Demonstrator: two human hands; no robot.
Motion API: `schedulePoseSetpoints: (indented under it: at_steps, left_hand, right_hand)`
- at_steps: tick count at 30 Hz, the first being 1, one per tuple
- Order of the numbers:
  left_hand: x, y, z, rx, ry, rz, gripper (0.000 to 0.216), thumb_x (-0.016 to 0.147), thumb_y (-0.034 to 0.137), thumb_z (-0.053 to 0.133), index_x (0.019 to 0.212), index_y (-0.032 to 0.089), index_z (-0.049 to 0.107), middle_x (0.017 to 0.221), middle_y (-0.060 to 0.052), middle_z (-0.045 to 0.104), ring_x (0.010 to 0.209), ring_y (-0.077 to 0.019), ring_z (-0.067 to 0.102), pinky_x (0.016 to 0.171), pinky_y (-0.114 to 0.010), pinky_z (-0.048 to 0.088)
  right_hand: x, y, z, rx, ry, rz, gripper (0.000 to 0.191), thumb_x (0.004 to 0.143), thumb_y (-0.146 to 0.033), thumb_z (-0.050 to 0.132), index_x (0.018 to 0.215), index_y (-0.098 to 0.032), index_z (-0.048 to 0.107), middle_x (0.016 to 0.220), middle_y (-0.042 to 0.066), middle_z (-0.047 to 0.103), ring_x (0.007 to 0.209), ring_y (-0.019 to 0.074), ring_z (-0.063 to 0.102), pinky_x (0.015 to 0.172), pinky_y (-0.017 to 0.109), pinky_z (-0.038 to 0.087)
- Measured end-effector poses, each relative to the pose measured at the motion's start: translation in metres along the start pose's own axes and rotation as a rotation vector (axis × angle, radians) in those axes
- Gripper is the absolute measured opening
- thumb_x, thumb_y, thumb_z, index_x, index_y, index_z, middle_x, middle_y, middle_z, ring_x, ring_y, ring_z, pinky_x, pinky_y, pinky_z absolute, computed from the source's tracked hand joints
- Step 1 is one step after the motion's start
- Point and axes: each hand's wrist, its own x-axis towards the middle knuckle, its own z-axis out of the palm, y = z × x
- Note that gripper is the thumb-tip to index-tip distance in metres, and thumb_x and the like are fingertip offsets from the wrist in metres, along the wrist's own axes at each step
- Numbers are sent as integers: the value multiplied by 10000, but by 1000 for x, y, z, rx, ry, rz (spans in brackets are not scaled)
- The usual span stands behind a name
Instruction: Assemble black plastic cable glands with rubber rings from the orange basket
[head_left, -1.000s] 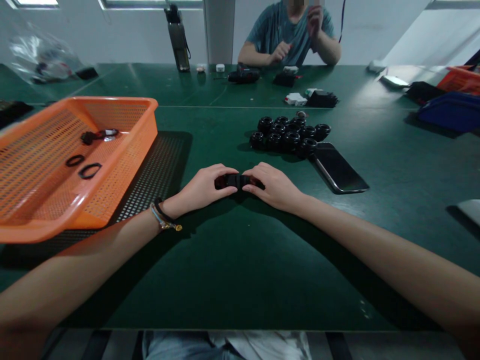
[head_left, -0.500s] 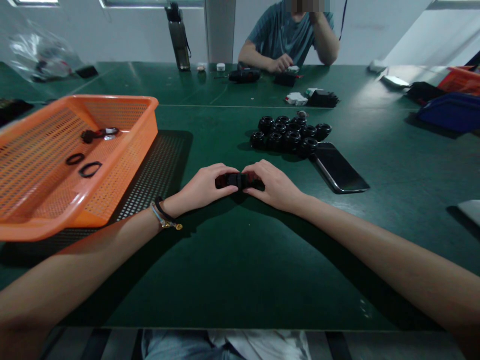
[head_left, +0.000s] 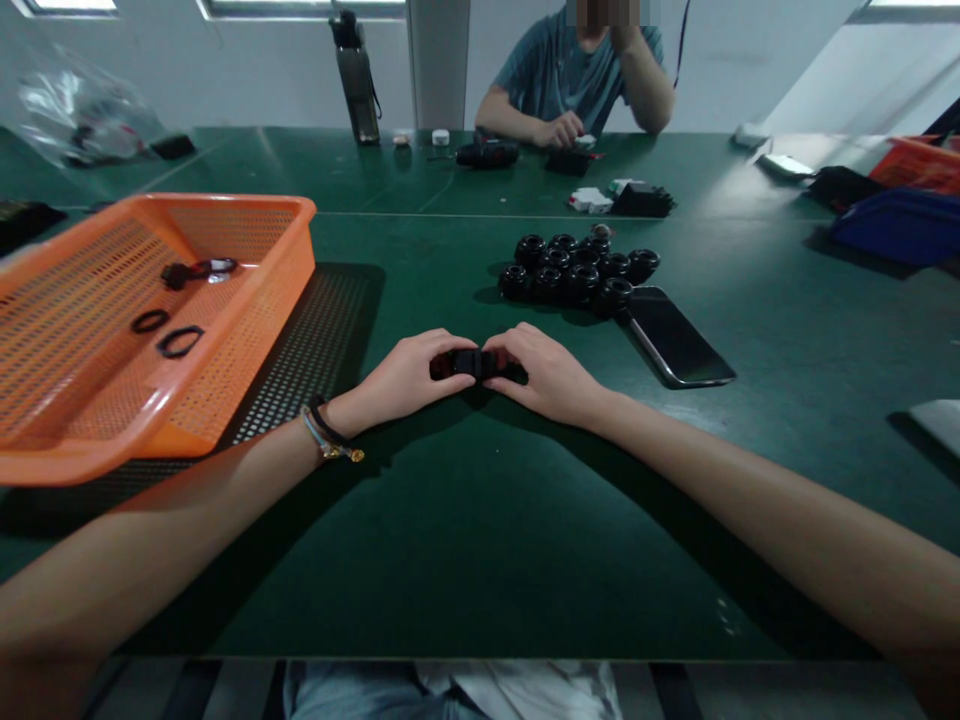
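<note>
Between my two hands is a small black part, held low over the green table; its exact kind is hard to make out, as fingers cover both ends. My left hand has thumb and fingers closed on its left end. On the right end, my right hand grips it the same way, with the fingertips of both hands almost meeting. Beyond the right hand stands a cluster of shiny black round parts with ring-shaped tops. A dark-screened phone lies touching or very close to the cluster.
On the left an orange perforated basket holds black rings and a small cable. Across the table sits a person, near a black power tool. A bottle stands far back; a blue bin is far right.
The view has shifted very slightly. Both hands keep their grip on the black part in nearly the same place; nothing else has visibly moved.
</note>
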Motion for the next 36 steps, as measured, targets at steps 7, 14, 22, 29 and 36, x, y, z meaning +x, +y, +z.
schedulePoseSetpoints:
  at_steps: [7, 14, 22, 29, 36]
  left_hand:
    - [0, 0, 0, 8, -2, 7, 327, 837, 300, 629, 1123, 142, 639, 1011, -67, 674, 871, -184, 614, 772, -307, 493]
    - [0, 1, -1, 14, -10, 3, 329, 843, 304, 625, 1127, 139, 639, 1014, -69, 673, 873, -184, 614, 767, -301, 491]
    - [-1, 1, 0, 12, -12, -3, 331, 843, 292, 628, 1133, 134, 641, 1015, -71, 673, 878, -183, 612, 784, -305, 489]
    - [0, 2, -2, 26, -19, -6, 335, 850, 316, 620, 1138, 145, 638, 1009, -69, 673, 867, -183, 615, 774, -305, 494]
    - [-4, 2, 0, 35, 57, 61, 362, 845, 297, 645, 1168, 136, 612, 1040, -78, 667, 873, -180, 618, 776, -306, 506]
  right_hand:
    - [0, -1, -2, 5, -8, 7, 181, 823, -231, 635, 981, -169, 572, 842, 64, 632, 816, 222, 537, 702, 341, 426]
    - [0, -1, -2, 7, -16, 12, 183, 831, -242, 631, 987, -163, 582, 831, 65, 630, 803, 219, 527, 693, 337, 418]
    - [1, -3, -2, -7, -19, 15, 179, 845, -248, 629, 991, -152, 590, 838, 71, 635, 808, 221, 526, 709, 346, 424]
    - [1, -2, -2, 1, -31, 26, 159, 872, -272, 597, 992, -168, 591, 847, 72, 638, 815, 222, 531, 710, 347, 426]
    - [0, -2, -3, 1, -49, 3, 176, 897, -289, 517, 998, -154, 567, 892, 102, 636, 832, 237, 524, 714, 373, 428]
